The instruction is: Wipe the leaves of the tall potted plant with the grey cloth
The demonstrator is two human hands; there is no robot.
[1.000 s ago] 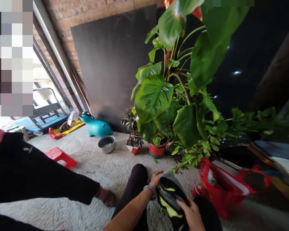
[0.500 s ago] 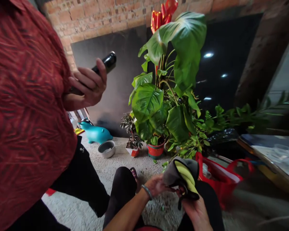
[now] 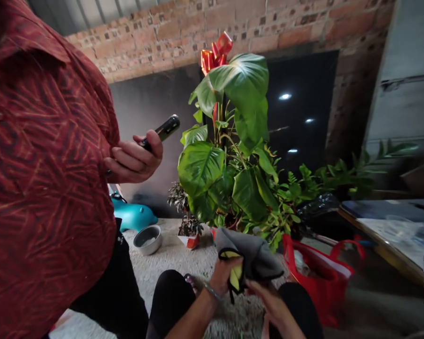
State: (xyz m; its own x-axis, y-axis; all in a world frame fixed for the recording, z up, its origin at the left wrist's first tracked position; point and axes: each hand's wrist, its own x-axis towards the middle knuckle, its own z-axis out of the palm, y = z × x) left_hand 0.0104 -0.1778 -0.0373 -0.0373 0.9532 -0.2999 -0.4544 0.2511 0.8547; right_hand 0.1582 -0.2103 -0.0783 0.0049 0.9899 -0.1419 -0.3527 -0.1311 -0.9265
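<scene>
Cloth [image 3: 254,252], grey with a yellow inner side and black edging, is bunched in front of the seated wearer, past the left knee [image 3: 171,294]. The left hand [image 3: 224,275] pinches its yellow fold; the right hand [image 3: 270,296] meets its lower edge, grip unclear. Handling looks partway: cloth lifted, but neither laid flat nor set down. Beyond are a red bag [image 3: 318,292], a leafy plant [image 3: 201,165] and another person [image 3: 49,197] holding a black device [image 3: 167,127].

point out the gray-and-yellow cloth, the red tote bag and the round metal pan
Gray-and-yellow cloth [image 3: 250,249]: head view, on its gray fabric.
Red tote bag [image 3: 314,282]: head view, on its side wall.
Round metal pan [image 3: 151,247]: head view, on its outer wall.
</scene>
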